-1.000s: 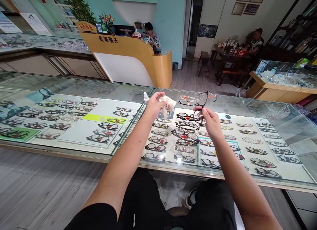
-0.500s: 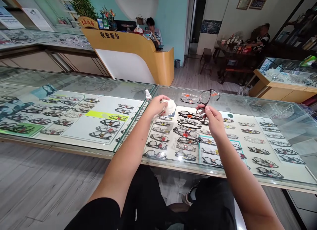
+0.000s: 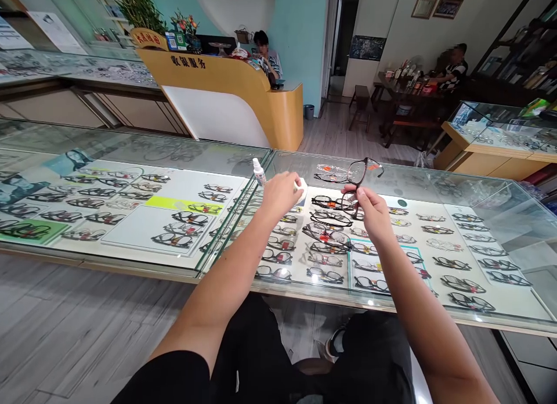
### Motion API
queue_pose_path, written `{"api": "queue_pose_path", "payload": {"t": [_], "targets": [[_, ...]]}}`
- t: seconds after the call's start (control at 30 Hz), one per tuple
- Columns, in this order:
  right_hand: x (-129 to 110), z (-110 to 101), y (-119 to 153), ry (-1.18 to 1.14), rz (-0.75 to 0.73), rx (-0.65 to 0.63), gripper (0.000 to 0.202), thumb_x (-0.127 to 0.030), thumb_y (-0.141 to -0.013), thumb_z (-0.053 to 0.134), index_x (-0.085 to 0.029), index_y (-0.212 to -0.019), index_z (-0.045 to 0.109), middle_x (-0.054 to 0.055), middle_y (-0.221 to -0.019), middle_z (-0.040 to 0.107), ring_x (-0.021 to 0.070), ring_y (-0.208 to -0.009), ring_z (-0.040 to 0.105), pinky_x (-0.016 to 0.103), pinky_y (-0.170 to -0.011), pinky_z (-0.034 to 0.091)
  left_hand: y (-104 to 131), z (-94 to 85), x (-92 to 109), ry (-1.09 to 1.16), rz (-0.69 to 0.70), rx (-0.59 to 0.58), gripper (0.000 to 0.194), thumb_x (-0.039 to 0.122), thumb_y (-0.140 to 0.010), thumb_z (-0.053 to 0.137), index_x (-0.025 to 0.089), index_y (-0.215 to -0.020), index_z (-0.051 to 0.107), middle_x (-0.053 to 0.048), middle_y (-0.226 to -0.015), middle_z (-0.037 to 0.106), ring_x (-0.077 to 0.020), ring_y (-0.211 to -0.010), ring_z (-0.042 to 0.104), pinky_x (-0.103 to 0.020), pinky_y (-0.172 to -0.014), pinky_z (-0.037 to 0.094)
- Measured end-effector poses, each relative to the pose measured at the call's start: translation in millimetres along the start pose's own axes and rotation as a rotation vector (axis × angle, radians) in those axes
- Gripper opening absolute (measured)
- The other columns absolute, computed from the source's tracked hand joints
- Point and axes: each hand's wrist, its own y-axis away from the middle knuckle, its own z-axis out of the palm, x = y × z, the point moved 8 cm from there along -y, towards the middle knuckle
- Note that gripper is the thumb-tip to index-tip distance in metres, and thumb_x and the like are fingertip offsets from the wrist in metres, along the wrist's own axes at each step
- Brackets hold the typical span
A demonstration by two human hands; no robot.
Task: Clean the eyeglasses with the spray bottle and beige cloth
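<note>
My right hand (image 3: 372,212) grips a pair of dark-framed glasses (image 3: 357,173), held upright above the glass counter. To its left, my left hand (image 3: 282,194) is closed on a white cloth (image 3: 301,190), whose edge shows past the fingers. A small white spray bottle (image 3: 259,172) stands on the counter just behind my left hand. Near my right hand, more glasses (image 3: 331,173) lie at the back of the counter. Rows of glasses (image 3: 326,235) are below and between my hands.
The glass display counter (image 3: 143,256) runs across the view, with many frames inside. Behind it are a yellow cash desk (image 3: 285,111) with a person (image 3: 272,61) seated at it, a dark table with another person (image 3: 455,70), and a second showcase (image 3: 491,160) at right.
My left hand has turned and its fingers have folded over the cloth, so less of the cloth shows. My right hand still holds the glasses in nearly the same place. The view has shifted slightly.
</note>
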Motion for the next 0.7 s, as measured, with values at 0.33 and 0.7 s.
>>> {"api": "queue_pose_path", "payload": {"t": [0.33,0.7], "targets": [[3,0,0,0.005,-0.011,-0.012,0.039,-0.055,-0.108,0.057,-0.029,-0.116,0.085,0.004,-0.122,0.08,0.0195,-0.086,0.055,0.036,-0.083,0.046,-4,33.6,-41,-0.156,-0.27,-0.13,0.059,0.055,-0.066,0.099,0.02,-0.102,0.068,-0.021,-0.093,0.078,-0.0479,-0.108,0.074,-0.051,-0.098,0.052],[-1,1,1,0.048,-0.012,-0.011,0.043,-0.058,-0.108,0.055,-0.027,-0.115,0.084,0.005,-0.12,0.08,0.022,-0.094,0.06,0.036,-0.083,0.048,-4,40.4,-54,-0.067,-0.327,-0.194,0.053,0.063,-0.059,0.095,0.023,-0.064,0.061,-0.016,-0.074,0.073,-0.0458,-0.107,0.074,-0.05,-0.098,0.048]]}}
